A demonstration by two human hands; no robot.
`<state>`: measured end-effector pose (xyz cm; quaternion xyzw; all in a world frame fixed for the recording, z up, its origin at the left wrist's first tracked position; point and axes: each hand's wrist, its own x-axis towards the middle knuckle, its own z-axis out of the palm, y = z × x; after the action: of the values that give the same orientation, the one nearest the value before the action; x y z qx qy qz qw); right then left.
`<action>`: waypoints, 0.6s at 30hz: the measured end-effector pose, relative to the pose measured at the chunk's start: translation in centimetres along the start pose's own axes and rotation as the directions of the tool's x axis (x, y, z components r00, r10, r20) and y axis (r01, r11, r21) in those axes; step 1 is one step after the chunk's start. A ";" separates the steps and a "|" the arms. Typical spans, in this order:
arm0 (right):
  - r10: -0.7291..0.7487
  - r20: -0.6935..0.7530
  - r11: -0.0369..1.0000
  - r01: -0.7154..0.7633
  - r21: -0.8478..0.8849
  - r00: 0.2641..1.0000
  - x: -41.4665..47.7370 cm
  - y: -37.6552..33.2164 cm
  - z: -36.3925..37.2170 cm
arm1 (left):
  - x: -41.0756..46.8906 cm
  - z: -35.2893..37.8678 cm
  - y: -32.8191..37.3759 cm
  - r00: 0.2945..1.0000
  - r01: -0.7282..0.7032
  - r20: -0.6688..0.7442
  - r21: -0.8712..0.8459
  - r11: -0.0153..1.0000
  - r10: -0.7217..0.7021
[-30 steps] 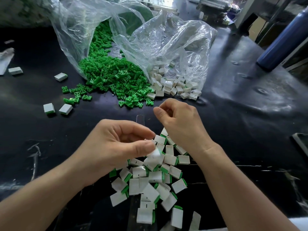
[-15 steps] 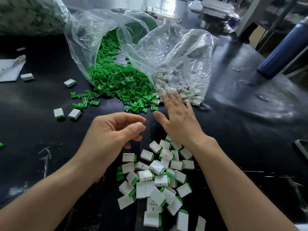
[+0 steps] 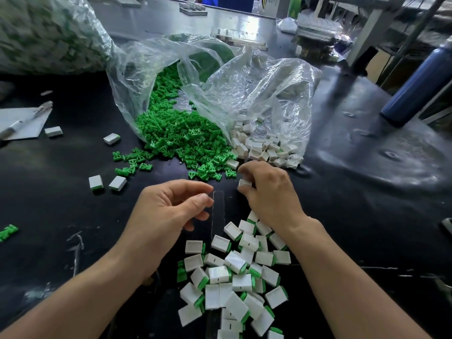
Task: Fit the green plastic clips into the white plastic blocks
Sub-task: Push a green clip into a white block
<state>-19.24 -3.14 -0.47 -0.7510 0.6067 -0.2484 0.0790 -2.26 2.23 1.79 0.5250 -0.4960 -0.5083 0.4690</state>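
- Right hand: fingertips pinching one white block, beside the green clips.
- Left hand: loosely curled, empty.
- Clips: heaped on the table, spilling from a clear bag.

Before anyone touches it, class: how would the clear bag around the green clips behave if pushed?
The clear bag looks thin and crumpled, so it would probably buckle rather than slide. Its mouth lies open, so the green clips would likely spill further.
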 end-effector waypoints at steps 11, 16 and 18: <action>-0.229 0.040 0.897 0.195 0.397 0.973 -2.5 -3.9 -0.6 | 0.4 0.1 -0.7 0.993 0.104 0.056 -0.021 0.994 -0.103; -0.160 -0.014 0.947 0.157 0.279 0.987 -1.9 -3.2 -0.7 | 0.7 0.1 -0.4 0.988 0.152 -0.016 -0.097 0.984 -0.154; -0.103 0.024 0.990 0.101 0.100 0.994 -1.3 -2.4 -0.5 | 0.7 0.2 -0.4 0.985 0.173 0.002 -0.132 0.976 -0.174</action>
<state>-17.52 -1.18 0.61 -0.7797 0.5533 -0.2709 0.1120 -2.45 1.60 1.37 0.5365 -0.4112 -0.5765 0.4590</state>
